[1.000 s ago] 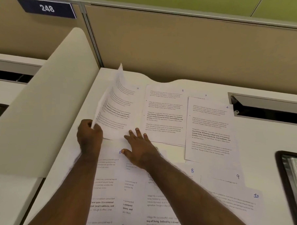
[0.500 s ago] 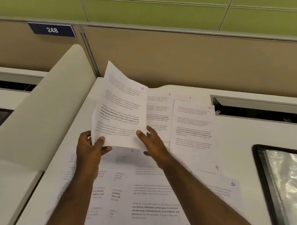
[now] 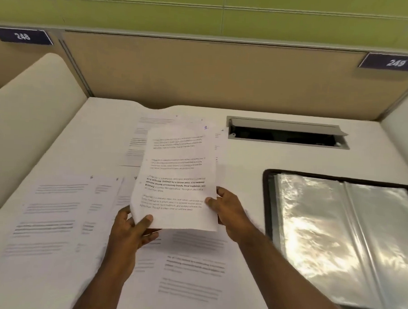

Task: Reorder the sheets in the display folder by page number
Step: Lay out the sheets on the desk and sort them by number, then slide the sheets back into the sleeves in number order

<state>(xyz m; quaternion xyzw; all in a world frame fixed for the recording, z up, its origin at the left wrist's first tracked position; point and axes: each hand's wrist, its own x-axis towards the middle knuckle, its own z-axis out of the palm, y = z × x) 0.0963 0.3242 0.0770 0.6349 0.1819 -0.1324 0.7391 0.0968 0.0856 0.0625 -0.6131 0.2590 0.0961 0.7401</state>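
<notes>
While the sheet marked 1 was raised off the desk, its lower left corner was pinched by the left hand, thumb on top. Its right edge was gripped by the right hand. The display folder lay open right of that hand; other sheets lay beneath both.

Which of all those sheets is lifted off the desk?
The sheet marked 1, held by the left hand and right hand. The other sheets lie flat on the desk.
</notes>
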